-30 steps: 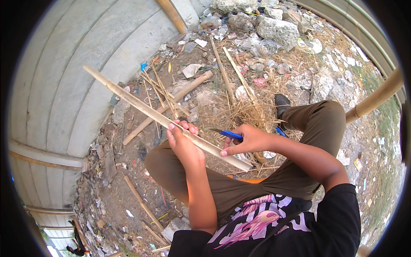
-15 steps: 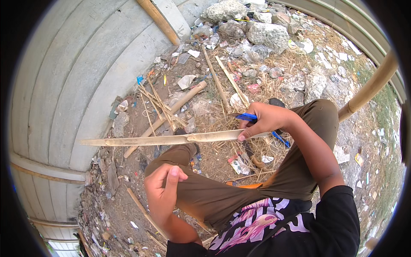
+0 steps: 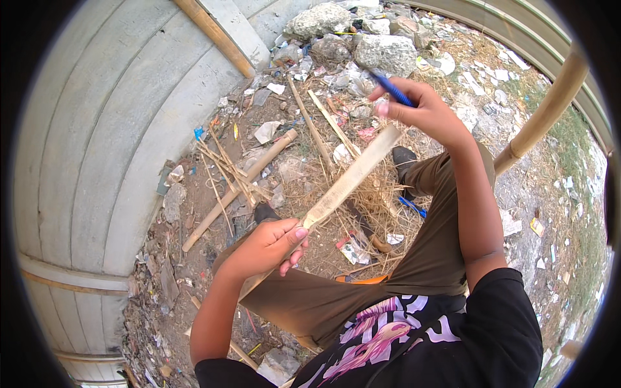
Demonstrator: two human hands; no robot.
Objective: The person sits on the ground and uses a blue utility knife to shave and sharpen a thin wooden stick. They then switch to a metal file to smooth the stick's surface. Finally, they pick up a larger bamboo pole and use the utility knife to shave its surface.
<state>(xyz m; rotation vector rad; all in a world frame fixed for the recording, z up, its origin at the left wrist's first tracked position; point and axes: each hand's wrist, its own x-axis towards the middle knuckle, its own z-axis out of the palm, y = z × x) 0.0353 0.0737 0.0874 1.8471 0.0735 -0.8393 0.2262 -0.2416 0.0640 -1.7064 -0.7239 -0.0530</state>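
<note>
My left hand (image 3: 268, 249) is closed around the middle of a split bamboo strip (image 3: 352, 184). The strip slants up to the right over my bent leg, and its lower end passes beneath my left forearm. Higher up, my right hand (image 3: 420, 113) grips a blue-handled knife (image 3: 396, 92), its dark, blurred blade pointing up and left. The right hand is apart from the strip, just above its pale far end. A dark tool with a curved brown handle (image 3: 378, 244) lies on the ground between my legs, and a blue object (image 3: 412, 207) lies beside my right leg.
Thin bamboo sticks (image 3: 226, 168) lie across a round bamboo pole (image 3: 239, 191) on the left. Concrete panels (image 3: 129, 129) wall that side. Large rocks (image 3: 385, 55) and litter lie at the back. A thick bamboo pole (image 3: 543, 113) slants up on the right.
My left hand, empty before, now holds the bamboo strip. My right hand has let the strip go and risen with the knife. The strip has swung from nearly level to a steep slant.
</note>
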